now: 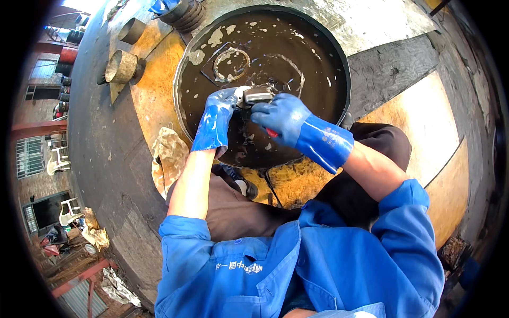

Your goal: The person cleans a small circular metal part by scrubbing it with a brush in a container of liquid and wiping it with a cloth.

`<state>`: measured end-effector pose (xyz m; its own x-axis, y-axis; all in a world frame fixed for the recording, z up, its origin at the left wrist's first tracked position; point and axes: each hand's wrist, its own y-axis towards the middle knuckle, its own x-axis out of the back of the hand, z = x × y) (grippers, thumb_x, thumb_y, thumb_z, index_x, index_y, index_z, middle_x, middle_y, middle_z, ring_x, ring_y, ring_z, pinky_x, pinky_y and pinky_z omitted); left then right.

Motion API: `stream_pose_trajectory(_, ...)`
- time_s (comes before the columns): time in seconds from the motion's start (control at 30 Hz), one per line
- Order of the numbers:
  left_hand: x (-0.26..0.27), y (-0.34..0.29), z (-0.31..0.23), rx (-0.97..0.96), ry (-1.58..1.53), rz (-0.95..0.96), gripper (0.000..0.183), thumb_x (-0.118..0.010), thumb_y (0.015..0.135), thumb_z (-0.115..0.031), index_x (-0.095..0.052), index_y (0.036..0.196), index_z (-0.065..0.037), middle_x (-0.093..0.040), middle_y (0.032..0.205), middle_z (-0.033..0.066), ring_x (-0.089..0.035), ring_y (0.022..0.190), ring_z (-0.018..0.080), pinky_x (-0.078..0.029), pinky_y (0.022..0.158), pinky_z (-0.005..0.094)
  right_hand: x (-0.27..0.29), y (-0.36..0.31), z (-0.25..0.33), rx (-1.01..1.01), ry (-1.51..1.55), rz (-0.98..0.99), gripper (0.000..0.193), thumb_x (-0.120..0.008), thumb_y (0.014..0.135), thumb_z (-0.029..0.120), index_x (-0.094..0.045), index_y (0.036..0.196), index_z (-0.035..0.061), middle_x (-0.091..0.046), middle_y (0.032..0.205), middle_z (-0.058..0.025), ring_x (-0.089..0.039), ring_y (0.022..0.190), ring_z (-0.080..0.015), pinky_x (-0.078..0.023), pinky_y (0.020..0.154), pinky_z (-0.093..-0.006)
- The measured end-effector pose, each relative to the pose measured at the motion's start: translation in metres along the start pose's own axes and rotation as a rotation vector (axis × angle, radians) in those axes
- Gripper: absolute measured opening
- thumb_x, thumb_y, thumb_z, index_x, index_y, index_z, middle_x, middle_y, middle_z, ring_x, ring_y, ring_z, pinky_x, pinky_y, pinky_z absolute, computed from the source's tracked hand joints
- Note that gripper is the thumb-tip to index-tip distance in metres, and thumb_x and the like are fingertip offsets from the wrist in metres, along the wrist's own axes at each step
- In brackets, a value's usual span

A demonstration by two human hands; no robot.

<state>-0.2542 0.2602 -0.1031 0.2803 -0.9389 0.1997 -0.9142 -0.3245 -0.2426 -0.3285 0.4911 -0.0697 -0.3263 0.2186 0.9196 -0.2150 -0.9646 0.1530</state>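
A wide round tub [178,106] of dark liquid with patches of pale foam stands in front of me. Over its near half, my left hand [222,100], in a blue rubber glove, is closed on a small pale, rounded part [241,95], mostly hidden. My right hand [283,117], gloved alike, is wrapped round a red-handled brush [259,96] with a flat silvery band, held against or just beside that part. Its bristles cannot be made out. Beyond the hands, a ring-shaped piece [231,64] shows at the liquid's surface.
Left of the tub stand an open metal cylinder [121,67], a second short cylinder [132,31] and stacked ring-like pieces [185,16]. A stained cloth [168,156] lies by my left forearm. Wooden boards [419,116] cover the ground at right. White chairs [58,160] stand far left.
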Motion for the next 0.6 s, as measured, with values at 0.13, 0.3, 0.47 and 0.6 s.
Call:
stream_pose_trajectory(0.13, -0.002, 0.000, -0.001, 0.041, -0.050, -0.001, 0.026, -0.065, 0.106, -0.012, -0.075, 0.124, 0.003, -0.078, 0.110, 0.0055, -0.067, 0.097, 0.0119, -0.053, 0.091, 0.0281, -0.004, 0.007, -0.006, 0.026, 0.011, -0.014, 0.038, -0.074, 0.079, 0.018, -0.070, 0.117, 0.0138, -0.072, 0.124, -0.0064, -0.071, 0.099, -0.0305, -0.055, 0.092, -0.0442)
stream_pose_trajectory(0.3, 0.005, 0.004, 0.010, -0.059, -0.002, 0.056, 0.027, -0.064, 0.105, -0.009, -0.074, 0.127, 0.003, -0.078, 0.111, 0.0042, -0.067, 0.098, 0.0114, -0.053, 0.092, 0.0274, -0.006, 0.004, -0.002, 0.131, 0.055, -0.218, 0.035, -0.073, 0.079, 0.017, -0.070, 0.113, 0.0128, -0.072, 0.121, -0.0071, -0.071, 0.097, -0.0322, -0.055, 0.086, -0.0448)
stream_pose_trajectory(0.47, 0.003, 0.011, 0.026, -0.001, 0.058, 0.036, 0.027, -0.061, 0.104, -0.005, -0.074, 0.126, 0.004, -0.077, 0.115, 0.0044, -0.067, 0.101, 0.0115, -0.054, 0.093, 0.0283, -0.004, 0.006, -0.020, -0.033, 0.100, -0.226, 0.032, -0.072, 0.084, 0.012, -0.072, 0.115, 0.0109, -0.075, 0.114, -0.0101, -0.071, 0.095, -0.0343, -0.055, 0.083, -0.0446)
stream_pose_trajectory(0.6, 0.014, 0.016, 0.032, -0.051, 0.127, 0.058, 0.027, -0.063, 0.104, -0.007, -0.074, 0.126, 0.003, -0.078, 0.114, 0.0048, -0.067, 0.101, 0.0116, -0.054, 0.094, 0.0283, -0.005, 0.012, -0.009, 0.004, 0.349, -0.407, 0.026, -0.072, 0.086, 0.009, -0.074, 0.112, 0.0098, -0.076, 0.113, -0.0124, -0.073, 0.098, -0.0360, -0.057, 0.081, -0.0451)
